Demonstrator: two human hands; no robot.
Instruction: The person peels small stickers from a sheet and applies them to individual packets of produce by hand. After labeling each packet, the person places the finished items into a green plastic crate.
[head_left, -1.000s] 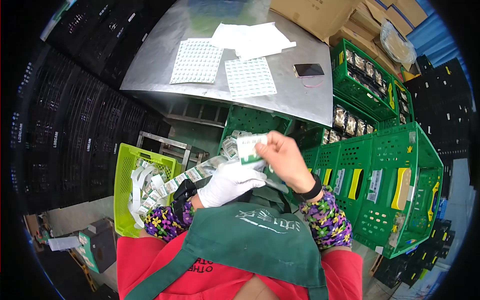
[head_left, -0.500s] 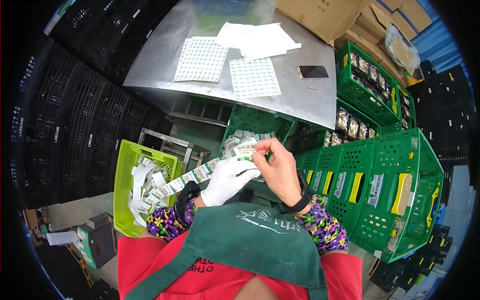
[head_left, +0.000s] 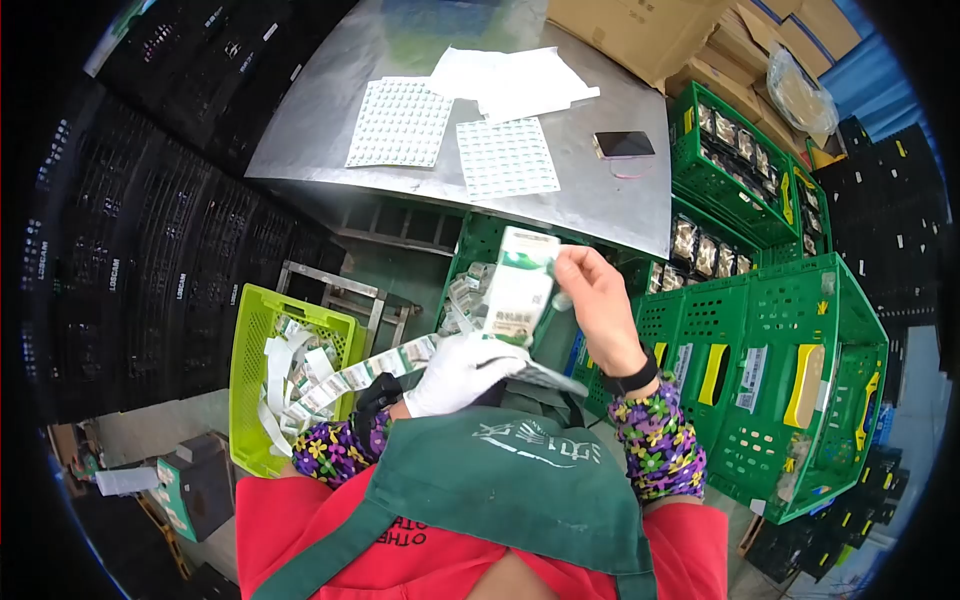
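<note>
— Label (head_left: pixel 520 285) at frame centre: who's got it?
— The bare right hand (head_left: pixel 598 300) pinches its upper right edge; the sheet hangs down-left of those fingers.
— And the gloved left hand (head_left: pixel 458 372)?
— Closed on the label strip (head_left: pixel 345 378), just under the label's lower end.

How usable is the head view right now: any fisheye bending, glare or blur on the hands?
Head view: strong fisheye, with black corners and the green crates bowing at the rim. The steel table shows soft sheen but no blinding glare. Lighting is even, with weak shadows. The right hand and the label it lifts are slightly soft; the gloved left hand is sharper.
</note>
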